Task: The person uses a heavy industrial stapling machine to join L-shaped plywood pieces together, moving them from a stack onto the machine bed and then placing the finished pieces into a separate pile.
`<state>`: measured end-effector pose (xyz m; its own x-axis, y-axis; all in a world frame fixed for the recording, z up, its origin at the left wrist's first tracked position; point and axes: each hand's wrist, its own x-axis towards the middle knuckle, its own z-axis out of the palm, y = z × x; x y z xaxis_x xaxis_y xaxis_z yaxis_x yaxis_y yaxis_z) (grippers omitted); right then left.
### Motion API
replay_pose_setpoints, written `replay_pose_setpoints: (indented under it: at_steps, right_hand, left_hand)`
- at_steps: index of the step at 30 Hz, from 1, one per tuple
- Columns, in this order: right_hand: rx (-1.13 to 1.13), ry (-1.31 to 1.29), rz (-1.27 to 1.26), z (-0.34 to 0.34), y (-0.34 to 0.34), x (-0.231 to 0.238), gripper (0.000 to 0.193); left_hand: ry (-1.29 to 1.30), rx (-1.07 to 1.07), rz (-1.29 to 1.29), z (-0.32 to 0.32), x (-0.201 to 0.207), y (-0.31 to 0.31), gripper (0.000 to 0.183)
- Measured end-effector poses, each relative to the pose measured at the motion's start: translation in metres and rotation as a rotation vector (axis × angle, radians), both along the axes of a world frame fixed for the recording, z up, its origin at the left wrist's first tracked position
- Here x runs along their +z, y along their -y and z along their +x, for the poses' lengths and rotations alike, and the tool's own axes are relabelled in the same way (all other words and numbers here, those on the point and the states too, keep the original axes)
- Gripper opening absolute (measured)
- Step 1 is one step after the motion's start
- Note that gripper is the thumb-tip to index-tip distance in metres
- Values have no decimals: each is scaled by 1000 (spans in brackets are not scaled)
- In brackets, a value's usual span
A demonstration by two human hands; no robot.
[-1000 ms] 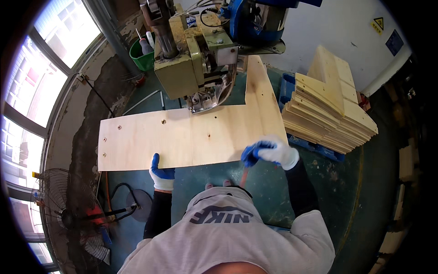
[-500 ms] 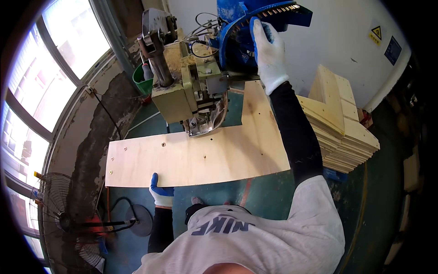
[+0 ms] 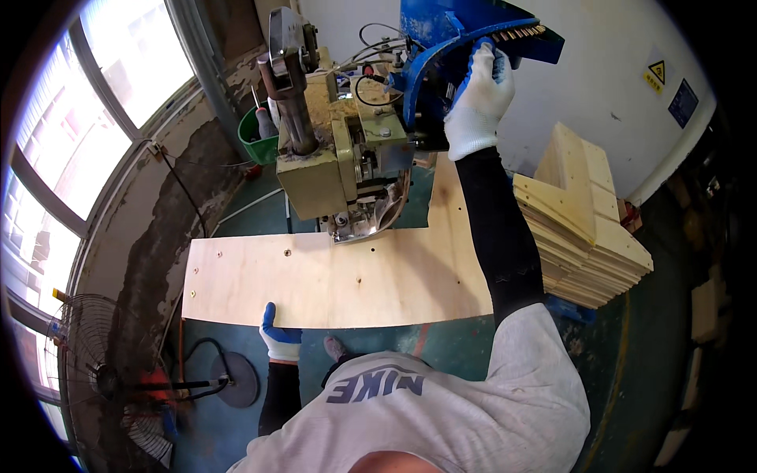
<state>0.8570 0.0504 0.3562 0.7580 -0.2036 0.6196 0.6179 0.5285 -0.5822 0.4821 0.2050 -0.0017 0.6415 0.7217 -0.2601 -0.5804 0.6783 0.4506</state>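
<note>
A large L-shaped plywood panel (image 3: 331, 272) with small holes and several metal inserts lies under the head of a beige machine (image 3: 315, 177). My left hand (image 3: 281, 339), in a white glove with blue coating, grips its near edge, the thumb on top and the fingers underneath. Up at the machine's blue feeder bowl (image 3: 430, 27), my gloved right hand (image 3: 481, 102) has its fingers curled against the underside of the curved rail. Small brass-coloured fasteners (image 3: 520, 32) line that rail to the right of the hand. Whatever the right fingertips hold is hidden.
Stacked plywood pieces (image 3: 583, 229) stand at the right by the white wall. A green bucket (image 3: 256, 138) with a screwdriver hangs left of the machine. A fan (image 3: 106, 378) with a round base stands at lower left, near the windows. Cables run behind the machine.
My right hand has moved along the rail to the right, and its stretched fingers have curled in. The left hand keeps its hold on the panel. The view has shifted slightly.
</note>
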Motion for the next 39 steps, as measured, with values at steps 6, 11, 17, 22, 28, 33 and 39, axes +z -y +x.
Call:
replay_pose_setpoints:
  at_steps: [6, 11, 17, 22, 28, 33, 39]
  right_hand:
    - [234, 183, -660, -2, 27, -15, 20]
    - [186, 111, -297, 14, 48, -14, 21]
    - [81, 106, -136, 12, 56, -23, 19]
    - [-139, 69, -221, 14, 102, -98, 22]
    - [-171, -544, -879, 38, 215, -282, 46]
    - [407, -875, -807, -16, 218, -339, 47]
    - [351, -873, -759, -102, 196, -329, 43]
  left_hand:
    - [-25, 27, -12, 1, -2, 3, 46]
    - [-23, 13, 11, 4, 6, 9, 43]
    - [-29, 11, 2, 0, 3, -3, 45]
    - [-31, 31, -21, -3, 0, -9, 44]
    - [30, -70, -82, -1, -4, -23, 42]
    - [4, -94, -122, -13, -4, -44, 36]
    - [-103, -40, -50, -83, 16, -57, 34]
